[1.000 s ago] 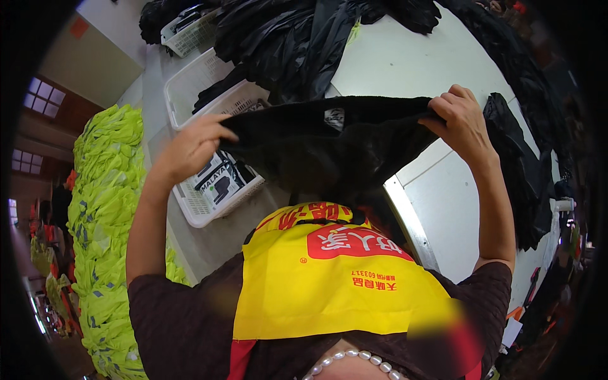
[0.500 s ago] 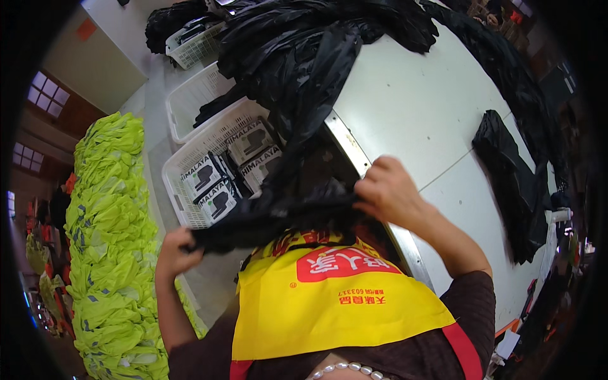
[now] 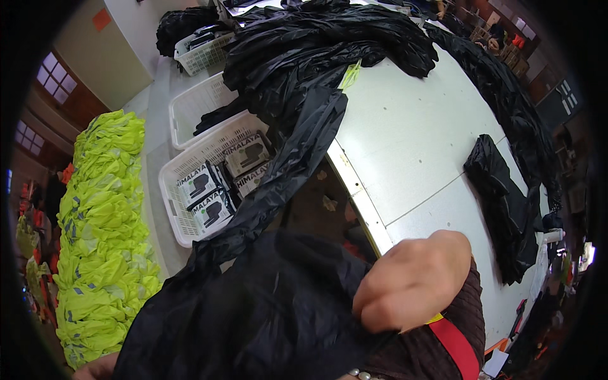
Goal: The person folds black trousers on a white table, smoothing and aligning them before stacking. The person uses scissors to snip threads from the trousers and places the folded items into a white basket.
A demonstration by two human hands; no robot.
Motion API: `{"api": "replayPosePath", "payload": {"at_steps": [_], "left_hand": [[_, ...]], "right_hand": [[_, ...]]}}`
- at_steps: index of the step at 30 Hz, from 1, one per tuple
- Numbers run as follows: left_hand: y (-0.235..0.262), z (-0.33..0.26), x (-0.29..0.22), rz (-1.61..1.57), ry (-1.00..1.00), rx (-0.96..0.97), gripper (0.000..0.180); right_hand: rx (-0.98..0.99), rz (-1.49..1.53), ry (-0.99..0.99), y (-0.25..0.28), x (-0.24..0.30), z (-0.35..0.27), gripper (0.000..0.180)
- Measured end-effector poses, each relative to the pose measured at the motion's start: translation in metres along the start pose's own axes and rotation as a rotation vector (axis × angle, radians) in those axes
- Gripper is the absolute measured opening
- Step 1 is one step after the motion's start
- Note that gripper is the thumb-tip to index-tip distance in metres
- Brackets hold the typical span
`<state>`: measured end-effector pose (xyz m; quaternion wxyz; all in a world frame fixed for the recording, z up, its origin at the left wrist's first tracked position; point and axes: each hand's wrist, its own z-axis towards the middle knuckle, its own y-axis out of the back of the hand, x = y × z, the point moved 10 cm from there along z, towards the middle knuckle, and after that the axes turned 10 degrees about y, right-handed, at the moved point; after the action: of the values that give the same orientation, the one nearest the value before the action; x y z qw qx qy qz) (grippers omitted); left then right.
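Observation:
A black garment (image 3: pixel 253 310) of thin, shiny fabric spreads in front of my chest, held up between my two hands. My right hand (image 3: pixel 415 282) is closed in a fist on its right side, slightly blurred. At the lower left edge of the picture, only part of my left hand (image 3: pixel 96 368) shows, gripping the garment's left side with the fingers mostly hidden. A long twisted strip of the same black fabric (image 3: pixel 272 183) runs from the garment up to the large black pile (image 3: pixel 329 38) on the white table (image 3: pixel 405 120).
A white basket (image 3: pixel 170 209) holds several flat printed packages (image 3: pixel 211 212); another white basket (image 3: pixel 180 120) stands behind it. Bright yellow-green garments (image 3: pixel 104 253) form a long stack at left. A folded black garment (image 3: pixel 503 209) lies on the table's right side.
The black garment has come up toward me, spread wider, and now covers most of my yellow apron. My left hand went down and left, my right hand closer and lower.

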<state>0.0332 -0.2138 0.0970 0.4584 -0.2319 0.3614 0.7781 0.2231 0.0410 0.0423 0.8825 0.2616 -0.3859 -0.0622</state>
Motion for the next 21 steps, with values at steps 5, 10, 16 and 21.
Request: {"api": "replayPosePath", "payload": {"at_steps": [5,10,16,21], "left_hand": [[0.072,-0.014,0.087,0.362,0.321,-0.462,0.027],[0.076,0.024,0.271,0.347,0.797,-0.341,0.037],[0.018,0.033,0.375,0.103,0.993,-0.092,0.026],[0.010,0.093,0.425,0.271,0.774,-0.162,0.028]], "right_hand": [[0.066,0.354,0.076,-0.014,-0.033,0.014,0.029],[-0.415,-0.039,-0.677,0.079,-0.192,-0.088,0.045],[-0.551,-0.154,-0.851,0.120,-0.227,-0.147,0.031],[-0.654,-0.602,-0.914,0.191,-0.253,-0.155,0.035]]}}
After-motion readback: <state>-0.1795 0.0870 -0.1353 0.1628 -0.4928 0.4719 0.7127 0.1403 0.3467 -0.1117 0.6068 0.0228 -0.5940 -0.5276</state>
